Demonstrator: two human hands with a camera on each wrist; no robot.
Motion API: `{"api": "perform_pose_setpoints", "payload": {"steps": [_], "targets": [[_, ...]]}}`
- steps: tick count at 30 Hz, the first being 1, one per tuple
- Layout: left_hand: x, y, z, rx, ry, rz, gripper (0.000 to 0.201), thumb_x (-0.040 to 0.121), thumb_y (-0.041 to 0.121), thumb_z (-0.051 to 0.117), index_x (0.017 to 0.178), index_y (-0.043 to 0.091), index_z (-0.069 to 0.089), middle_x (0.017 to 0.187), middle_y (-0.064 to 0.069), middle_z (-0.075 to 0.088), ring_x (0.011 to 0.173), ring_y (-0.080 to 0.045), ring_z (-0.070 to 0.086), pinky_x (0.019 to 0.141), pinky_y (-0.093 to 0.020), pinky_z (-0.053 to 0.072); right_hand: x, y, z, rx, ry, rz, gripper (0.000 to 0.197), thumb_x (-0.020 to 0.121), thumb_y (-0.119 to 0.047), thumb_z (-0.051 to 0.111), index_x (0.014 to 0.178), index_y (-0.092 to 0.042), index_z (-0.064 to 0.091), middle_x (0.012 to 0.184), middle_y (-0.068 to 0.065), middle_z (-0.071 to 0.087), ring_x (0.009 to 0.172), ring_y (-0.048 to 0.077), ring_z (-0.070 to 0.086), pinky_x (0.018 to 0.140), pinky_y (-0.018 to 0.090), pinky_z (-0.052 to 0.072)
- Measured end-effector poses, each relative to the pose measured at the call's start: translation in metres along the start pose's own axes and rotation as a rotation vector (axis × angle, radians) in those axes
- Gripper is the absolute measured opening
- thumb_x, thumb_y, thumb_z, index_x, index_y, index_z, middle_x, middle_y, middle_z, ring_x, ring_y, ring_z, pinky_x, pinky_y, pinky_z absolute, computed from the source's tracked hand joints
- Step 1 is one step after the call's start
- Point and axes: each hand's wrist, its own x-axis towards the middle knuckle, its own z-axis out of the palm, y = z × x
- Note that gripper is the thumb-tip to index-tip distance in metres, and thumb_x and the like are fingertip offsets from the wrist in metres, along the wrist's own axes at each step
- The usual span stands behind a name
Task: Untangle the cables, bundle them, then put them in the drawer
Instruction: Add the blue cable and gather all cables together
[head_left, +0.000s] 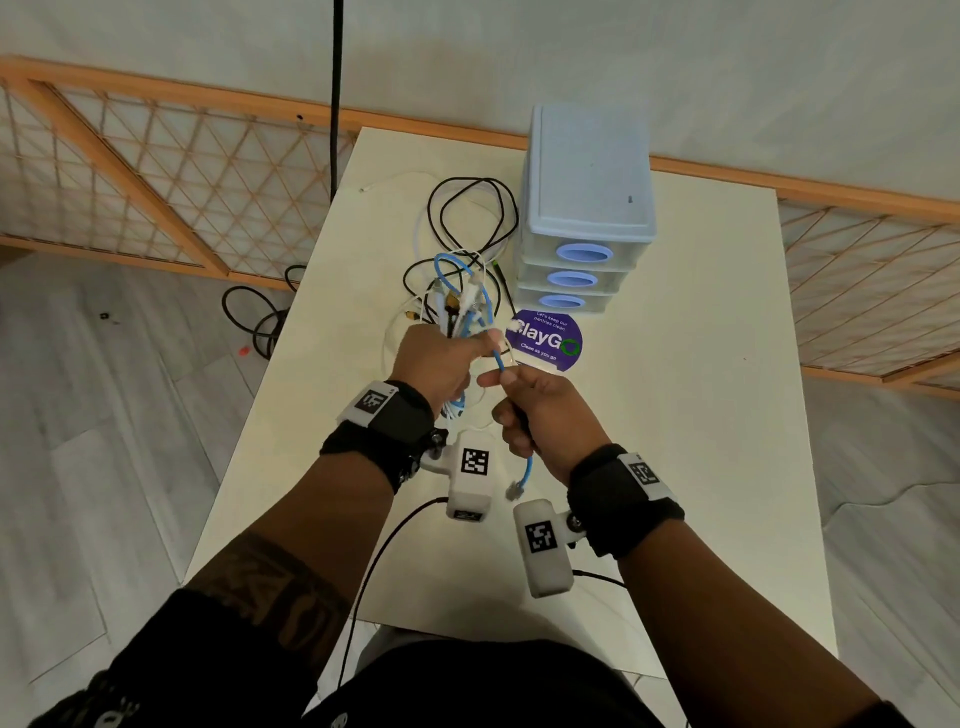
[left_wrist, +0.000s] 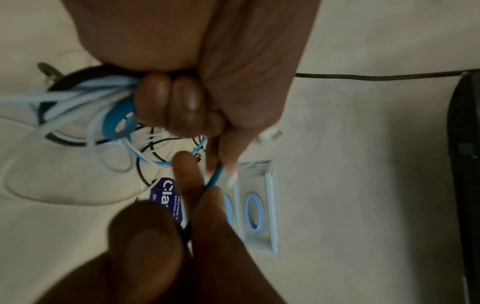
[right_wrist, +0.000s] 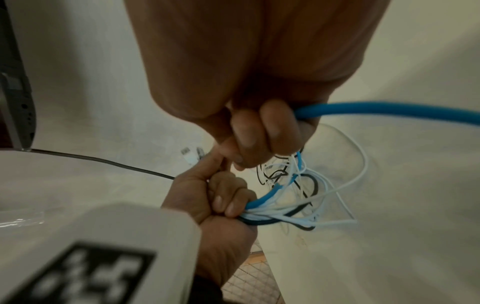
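1. You are early in the untangling. Your left hand (head_left: 434, 364), just in front of the drawer unit (head_left: 587, 208), has its fingers curled tight round a mixed clump of cables (head_left: 460, 301): blue, white and black strands together.
2. Your right hand (head_left: 540, 415), nearer you than the drawer unit, grips the blue cable (head_left: 524, 467), fingers wrapped round it and thumb pressed on top. Its plug end hangs loose below your fist.
3. That blue cable runs straight from your right fist into the left-hand clump, so it is not yet free.
4. Black loops (head_left: 467, 213) and a white lead lie on the table (head_left: 701, 415), just left of the drawer unit, unsorted.
5. Nothing is bundled yet, as far as I can see.
6. All three drawers look closed, so bundling and stowing are both left to do.
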Motion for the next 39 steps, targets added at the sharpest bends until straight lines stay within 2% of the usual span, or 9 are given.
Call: {"api": "perform_pose_setpoints", "payload": {"steps": [3,5,8,13,18,24,30,36,39], "targets": [[0.011,0.001,-0.002,-0.094,0.225,0.000,0.048,0.090,0.037,0.080,0.096,-0.010,0.074,0.035,0.006,0.033,0.029,-0.014,0.029,0.038,-0.020,0.028,-0.002,0.000,0.000,0.035,-0.022,0.014,0.027,0.107,-0.018,0.041,0.104,-0.003,0.064,0.062,0.006,0.051,0.042,0.018,0.038,0.045,0.025,0.033],[0.012,0.001,-0.006,-0.073,0.151,-0.009,0.055,0.090,0.044,0.079,0.102,-0.010,0.074,0.038,0.005,0.033,0.031,-0.013,0.029,0.038,-0.019,0.028,-0.004,0.001,0.002,-0.006,-0.014,-0.012,0.028,0.108,-0.019,0.041,0.103,-0.003,0.064,0.060,0.002,0.050,0.042,0.017,0.038,0.045,0.025,0.034],[0.002,-0.004,-0.003,0.025,-0.070,0.015,0.055,0.086,0.041,0.084,0.098,-0.011,0.071,0.050,-0.001,0.035,0.036,-0.014,0.030,0.040,-0.022,0.028,0.001,0.001,0.005,-0.019,0.035,-0.039,0.029,0.107,-0.019,0.042,0.106,-0.001,0.065,0.058,0.000,0.051,0.042,0.017,0.038,0.046,0.026,0.034],[0.006,0.000,0.000,-0.012,0.138,0.030,0.040,0.087,0.033,0.084,0.077,-0.001,0.065,0.036,0.006,0.036,0.029,-0.012,0.031,0.040,-0.022,0.030,0.000,0.004,0.005,-0.066,0.010,-0.054,0.032,0.107,-0.025,0.047,0.105,0.000,0.067,0.068,0.005,0.057,0.048,0.015,0.051,0.050,0.029,0.049],[0.005,-0.002,-0.005,0.004,0.183,0.038,0.038,0.090,0.043,0.079,0.081,0.007,0.077,0.035,0.008,0.039,0.031,-0.012,0.034,0.038,-0.022,0.032,0.006,0.015,0.004,-0.332,0.094,-0.231,0.027,0.104,-0.030,0.054,0.092,-0.030,0.078,0.091,0.001,0.073,0.079,0.007,0.060,0.073,0.027,0.052],[0.005,-0.011,-0.013,-0.134,0.285,0.038,0.057,0.094,0.057,0.069,0.060,0.014,0.057,0.042,0.005,0.046,0.037,-0.017,0.038,0.046,-0.026,0.033,0.028,0.016,-0.003,-0.278,0.239,-0.235,0.030,0.106,-0.019,0.048,0.094,-0.018,0.075,0.065,-0.004,0.062,0.054,0.008,0.057,0.061,0.017,0.046],[-0.009,-0.003,-0.025,-0.356,0.093,0.079,0.054,0.098,0.054,0.064,0.061,0.019,0.048,0.051,0.002,0.031,0.041,-0.013,0.021,0.042,-0.021,0.020,0.058,-0.002,-0.002,-0.179,0.288,-0.266,0.028,0.107,-0.014,0.043,0.106,-0.006,0.069,0.088,0.008,0.076,0.073,0.006,0.075,0.064,0.008,0.047],[-0.017,0.000,-0.028,-0.420,-0.057,0.149,0.046,0.104,0.043,0.060,0.060,0.028,0.060,0.078,-0.010,0.025,0.052,-0.019,0.010,0.051,-0.031,0.009,0.091,-0.029,0.006,-0.082,0.236,-0.287,0.024,0.103,-0.006,0.046,0.110,-0.017,0.065,0.107,0.002,0.073,0.098,0.010,0.070,0.086,0.024,0.053],[-0.017,-0.002,-0.028,-0.448,-0.112,0.148,0.036,0.104,0.038,0.060,0.074,0.019,0.059,0.069,-0.005,0.031,0.045,-0.011,0.015,0.049,-0.026,0.010,0.100,-0.036,0.005,-0.460,0.140,-0.066,0.020,0.099,-0.017,0.054,0.118,-0.019,0.051,0.108,-0.001,0.055,0.097,0.017,0.057,0.092,0.035,0.051]]}}
